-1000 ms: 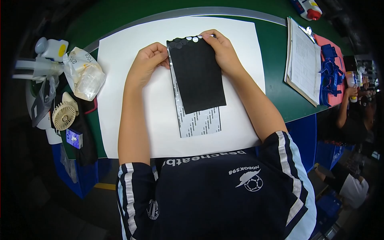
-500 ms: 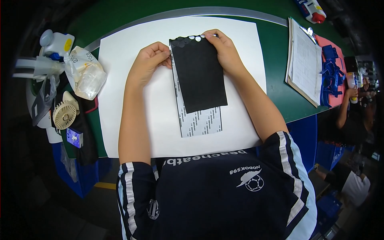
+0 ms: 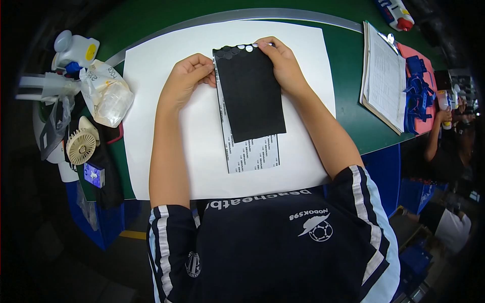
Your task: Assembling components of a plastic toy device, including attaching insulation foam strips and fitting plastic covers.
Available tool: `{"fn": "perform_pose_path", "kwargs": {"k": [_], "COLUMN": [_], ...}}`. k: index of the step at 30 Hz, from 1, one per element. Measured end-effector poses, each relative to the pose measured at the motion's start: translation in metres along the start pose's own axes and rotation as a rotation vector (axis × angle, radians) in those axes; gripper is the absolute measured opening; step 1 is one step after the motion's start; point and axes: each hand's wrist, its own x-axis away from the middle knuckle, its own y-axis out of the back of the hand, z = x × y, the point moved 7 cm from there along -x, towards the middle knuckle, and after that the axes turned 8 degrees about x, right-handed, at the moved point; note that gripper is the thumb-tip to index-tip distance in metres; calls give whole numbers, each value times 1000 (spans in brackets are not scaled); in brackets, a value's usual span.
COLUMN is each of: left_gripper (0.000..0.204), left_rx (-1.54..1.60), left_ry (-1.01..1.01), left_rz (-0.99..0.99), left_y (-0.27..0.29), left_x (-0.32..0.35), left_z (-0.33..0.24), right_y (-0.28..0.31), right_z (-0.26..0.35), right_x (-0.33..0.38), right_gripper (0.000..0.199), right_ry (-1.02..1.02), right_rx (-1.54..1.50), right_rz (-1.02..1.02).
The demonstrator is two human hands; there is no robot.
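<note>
A black rectangular sheet (image 3: 252,98) lies over a printed pale backing sheet (image 3: 252,155), whose lower end and left edge show beneath it. Round dots line the sheet's far edge, a few of them white and the others black. My right hand (image 3: 284,63) pinches the far right corner of the black sheet between thumb and fingers. At the far left edge, my left hand (image 3: 191,78) has its thumb and fingers closed on the rim of the sheets; exactly which layer it grips is hard to tell.
Under the sheets is a large white paper (image 3: 156,65) on a green table (image 3: 348,65). On the left lie a plastic bag (image 3: 108,96), a small fan (image 3: 82,145) and a white bottle (image 3: 78,53). A clipboard (image 3: 384,81) and blue straps (image 3: 418,93) sit right. Another person's hand (image 3: 443,115) shows far right.
Both hands keep nearly the same hold, and the sheets stay almost in place. At the far right, the person in the background has shifted slightly.
</note>
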Motion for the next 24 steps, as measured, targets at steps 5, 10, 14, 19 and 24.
{"fn": "perform_pose_path", "kwargs": {"k": [5, 10, 14, 19, 24], "left_gripper": [9, 9, 9, 10, 8], "left_rx": [-18, -28, 9, 46, 24], "left_ry": [-1, 0, -6, -15, -8], "left_rz": [-24, -28, -28, -21, -6], "left_y": [0, 1, 1, 0, 1], "left_x": [0, 0, 0, 0, 0], "left_z": [0, 0, 0, -2, 0], "right_y": [0, -1, -2, 0, -1], "right_z": [-1, 0, -2, -2, -1], "right_x": [0, 0, -1, -2, -1], "right_gripper": [17, 17, 17, 17, 17], "right_ry": [3, 14, 11, 9, 10], "right_rx": [-16, -1, -12, -4, 10], "right_rz": [0, 4, 7, 7, 6]}}
